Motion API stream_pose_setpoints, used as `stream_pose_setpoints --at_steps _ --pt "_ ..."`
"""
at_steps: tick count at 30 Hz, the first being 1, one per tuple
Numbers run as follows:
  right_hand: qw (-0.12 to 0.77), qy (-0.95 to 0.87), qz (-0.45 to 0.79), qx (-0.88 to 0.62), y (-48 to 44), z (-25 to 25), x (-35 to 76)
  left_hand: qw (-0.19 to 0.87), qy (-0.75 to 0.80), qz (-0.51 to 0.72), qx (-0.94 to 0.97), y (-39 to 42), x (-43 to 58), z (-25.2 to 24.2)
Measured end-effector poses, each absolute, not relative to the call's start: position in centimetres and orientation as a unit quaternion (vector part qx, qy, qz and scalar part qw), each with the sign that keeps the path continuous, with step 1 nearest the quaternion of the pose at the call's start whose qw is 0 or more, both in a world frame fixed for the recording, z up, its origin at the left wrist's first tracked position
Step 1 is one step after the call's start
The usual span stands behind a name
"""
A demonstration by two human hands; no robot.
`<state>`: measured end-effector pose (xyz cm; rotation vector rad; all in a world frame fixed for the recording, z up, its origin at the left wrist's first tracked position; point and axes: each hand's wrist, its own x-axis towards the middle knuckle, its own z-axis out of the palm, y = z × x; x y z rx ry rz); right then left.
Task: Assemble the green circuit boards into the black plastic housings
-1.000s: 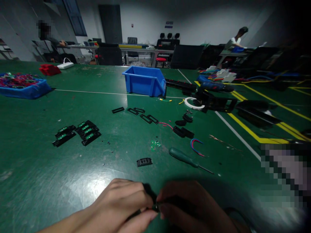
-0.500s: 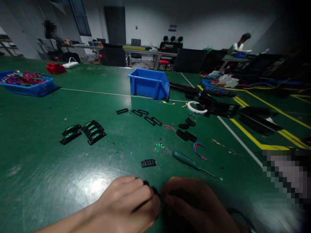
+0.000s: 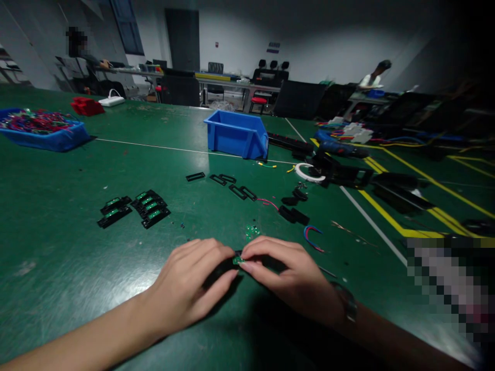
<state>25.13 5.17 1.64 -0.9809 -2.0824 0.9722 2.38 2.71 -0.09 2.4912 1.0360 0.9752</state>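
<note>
My left hand [image 3: 195,278] curls its thumb and fingertips round the end of a small black plastic housing [image 3: 238,253] on the table. My right hand [image 3: 290,265] pinches a small green circuit board [image 3: 237,261] between thumb and forefinger, right at that housing. Whether the board is seated in it I cannot tell, because fingers cover most of both. Just beyond lie several loose green circuit boards [image 3: 253,232]. A screwdriver shaft [image 3: 328,271] shows past my right hand, its handle hidden.
Black housings with green boards [image 3: 150,207] lie at the left, and black frames [image 3: 237,192] farther back. A blue bin [image 3: 236,136] stands behind them. At far left is a blue tray [image 3: 58,142] of wires. Red and blue wires [image 3: 309,239] and black parts [image 3: 294,214] lie right.
Both hands have moved forward from the near edge to the black housing, which lay untouched before. The green board now shows in my right fingers. The screwdriver handle has become covered.
</note>
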Motion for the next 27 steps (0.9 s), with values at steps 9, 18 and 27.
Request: stream_pose_setpoints --at_steps 9,18,27 --pt "0.369 -0.82 0.261 -0.351 6.2 -0.1 25.3 0.156 0.411 0.273 0.855 3.2 2.7 -0.4" --pt "0.343 -0.812 0.28 -0.382 6.5 -0.5 25.4 0.195 0.423 0.224 0.856 3.7 2.8 -0.2" --pt "0.364 -0.701 0.411 -0.455 6.5 -0.5 25.8 0.198 0.416 0.217 0.861 3.6 2.8 0.0"
